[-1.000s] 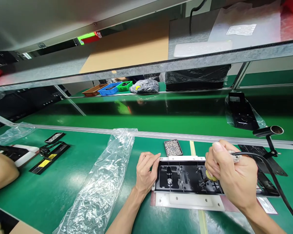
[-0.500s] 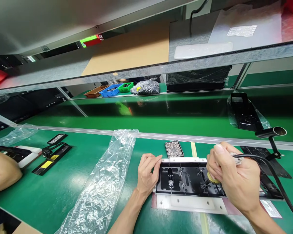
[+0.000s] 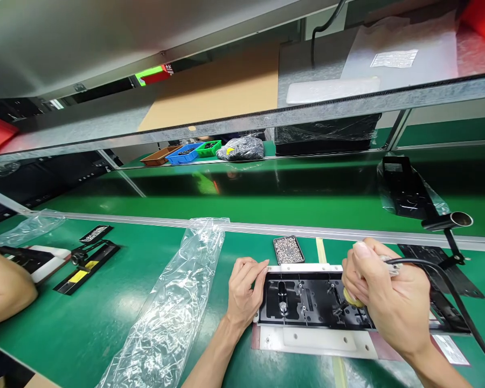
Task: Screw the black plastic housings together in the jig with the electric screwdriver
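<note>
A long black plastic part (image 3: 307, 302) lies in a white fixture (image 3: 315, 340) on the green bench. My left hand (image 3: 244, 291) rests at the part's left end, fingers curled against the fixture's edge. My right hand (image 3: 388, 299) is wrapped round a corded electric screwdriver (image 3: 353, 299), its yellow tip down on the middle of the part. A black cable (image 3: 448, 291) runs from the tool off to the right. Just behind the fixture sits a small black tray of screws (image 3: 288, 249).
A crumpled clear plastic bag (image 3: 173, 307) lies left of my left arm. Another person's arm (image 3: 4, 288) is at the far left beside a black part with a yellow label (image 3: 84, 264). A bagged black part (image 3: 404, 188) rides the conveyor behind. A metal tube holder (image 3: 448, 222) stands right.
Both hands stay on the part and tool. The view has shifted slightly; nothing else has visibly moved.
</note>
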`<state>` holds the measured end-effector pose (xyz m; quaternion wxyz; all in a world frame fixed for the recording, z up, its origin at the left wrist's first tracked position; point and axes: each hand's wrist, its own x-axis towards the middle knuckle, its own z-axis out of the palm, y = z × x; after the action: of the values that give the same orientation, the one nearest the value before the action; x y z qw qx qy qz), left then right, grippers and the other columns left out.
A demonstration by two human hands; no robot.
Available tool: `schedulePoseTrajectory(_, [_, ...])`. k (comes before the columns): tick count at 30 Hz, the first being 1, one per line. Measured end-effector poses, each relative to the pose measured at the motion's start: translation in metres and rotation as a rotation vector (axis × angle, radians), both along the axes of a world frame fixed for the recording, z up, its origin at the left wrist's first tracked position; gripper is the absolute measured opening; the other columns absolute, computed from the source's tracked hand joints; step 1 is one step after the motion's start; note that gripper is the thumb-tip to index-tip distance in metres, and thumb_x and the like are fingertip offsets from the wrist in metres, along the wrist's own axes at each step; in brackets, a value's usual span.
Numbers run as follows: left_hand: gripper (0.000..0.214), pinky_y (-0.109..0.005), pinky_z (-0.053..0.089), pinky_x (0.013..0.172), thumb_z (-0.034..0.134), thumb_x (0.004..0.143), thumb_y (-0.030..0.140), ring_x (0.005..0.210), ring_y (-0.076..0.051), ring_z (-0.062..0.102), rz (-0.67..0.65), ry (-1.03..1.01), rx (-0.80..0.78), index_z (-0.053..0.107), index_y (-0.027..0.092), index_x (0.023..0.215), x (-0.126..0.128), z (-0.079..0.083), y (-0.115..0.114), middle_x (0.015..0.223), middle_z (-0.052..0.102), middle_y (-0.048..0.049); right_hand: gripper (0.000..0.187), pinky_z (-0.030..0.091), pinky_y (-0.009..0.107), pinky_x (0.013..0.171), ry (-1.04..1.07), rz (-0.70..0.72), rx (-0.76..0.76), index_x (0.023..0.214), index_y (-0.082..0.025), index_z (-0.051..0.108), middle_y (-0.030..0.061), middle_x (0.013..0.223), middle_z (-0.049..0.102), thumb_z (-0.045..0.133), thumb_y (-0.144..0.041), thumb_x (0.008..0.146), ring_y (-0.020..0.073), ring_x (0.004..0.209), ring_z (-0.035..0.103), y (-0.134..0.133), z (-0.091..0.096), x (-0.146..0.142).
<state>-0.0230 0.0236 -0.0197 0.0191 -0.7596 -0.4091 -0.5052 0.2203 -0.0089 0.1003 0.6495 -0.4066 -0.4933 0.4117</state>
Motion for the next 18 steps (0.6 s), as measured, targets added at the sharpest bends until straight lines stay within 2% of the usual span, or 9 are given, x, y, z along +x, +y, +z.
schedulePoseTrajectory(18, [0.032,-0.035,0.053,0.082,0.064,0.099,-0.002,0.091,-0.020,0.059,-0.025,0.009,-0.012,0.075,0.019,0.121,-0.0002,-0.0032,0.0002,0.087,0.074,-0.0045,0.058,0.028,0.019,0.038,0.002,0.022,-0.025,0.065,-0.021,0.037,-0.0055,0.055,0.031,0.066,-0.053,0.103,0.0061,0.045,0.029,-0.0009,0.0036,-0.0008])
